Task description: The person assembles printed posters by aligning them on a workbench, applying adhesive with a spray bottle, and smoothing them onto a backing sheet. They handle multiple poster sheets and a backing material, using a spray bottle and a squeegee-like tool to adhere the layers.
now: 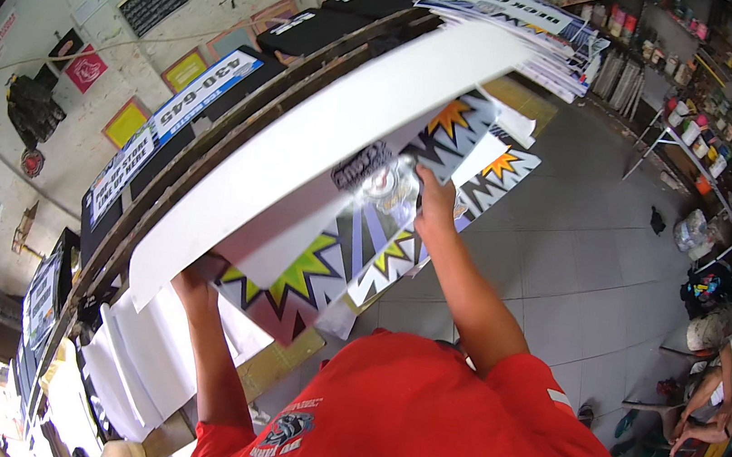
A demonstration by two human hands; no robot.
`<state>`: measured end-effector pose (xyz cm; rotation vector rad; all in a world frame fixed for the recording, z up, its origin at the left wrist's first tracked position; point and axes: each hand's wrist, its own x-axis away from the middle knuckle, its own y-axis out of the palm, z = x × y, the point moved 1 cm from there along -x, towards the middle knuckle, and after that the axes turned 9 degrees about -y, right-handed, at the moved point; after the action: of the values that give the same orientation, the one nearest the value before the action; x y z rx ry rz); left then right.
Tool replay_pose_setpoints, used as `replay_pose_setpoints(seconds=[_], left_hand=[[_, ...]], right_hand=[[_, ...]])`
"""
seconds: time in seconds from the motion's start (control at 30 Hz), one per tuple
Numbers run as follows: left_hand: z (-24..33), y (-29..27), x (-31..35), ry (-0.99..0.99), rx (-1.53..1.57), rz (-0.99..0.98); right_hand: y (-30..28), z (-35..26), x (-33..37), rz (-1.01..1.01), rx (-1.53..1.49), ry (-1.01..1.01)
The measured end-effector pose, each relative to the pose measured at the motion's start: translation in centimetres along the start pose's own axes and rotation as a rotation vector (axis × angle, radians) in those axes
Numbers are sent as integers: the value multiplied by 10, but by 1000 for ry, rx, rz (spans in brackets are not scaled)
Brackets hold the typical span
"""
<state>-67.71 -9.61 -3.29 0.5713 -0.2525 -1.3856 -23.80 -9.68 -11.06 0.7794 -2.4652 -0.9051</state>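
- Two bare hands work a stack of large printed sheets (355, 245) lying on a long wooden surface (211, 150).
- Left hand (194, 285) is at the near end of a big white board (322, 141), under its lower edge; the fingers are hidden beneath it, so I cannot tell whether that grip is clamped or only propping.
- Right hand (433, 202) lies on the top sheet, fingers pressed flat on the print beside a shiny glare patch; its grip looks spread rather than pinched, though the fingertips are partly hidden.
- White board sits tilted, lifted off the sheets along the person's side, and covers most of the stack; the starburst prints in yellow, orange, black and grey show below its edge.
- Step in hand, as I judge it: lifting the board to reach or check the sheet under it. A next move would call for a steady hold on the board while the right hand slides or smooths the sheet without creasing it.
- More white sheets (140, 356) hang off the surface at lower left; another pile of prints (519, 23) rests at the far end.
- Room: grey tiled floor (582, 255), posters on a white wall (74, 1), shelves of jars (699, 123), and another person seated (723, 373) at right.
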Motion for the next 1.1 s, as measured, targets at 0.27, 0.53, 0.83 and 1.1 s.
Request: replay_pose_setpoints(seconds=[0.27,0.53,0.83,1.1], left_hand=[[-107,-11,52,-595,-182,-16],[-175,-31,71,-581,-403,30],[-173,11,70,-488,-919,-85],[-203,2,74,-399,-967,9]], right_hand=[[-117,-17,36,14,327,-113],[-172,-5,10,115,496,-96],[-184,27,-38,152,436,-2],[-141,-7,-16,-42,246,64]])
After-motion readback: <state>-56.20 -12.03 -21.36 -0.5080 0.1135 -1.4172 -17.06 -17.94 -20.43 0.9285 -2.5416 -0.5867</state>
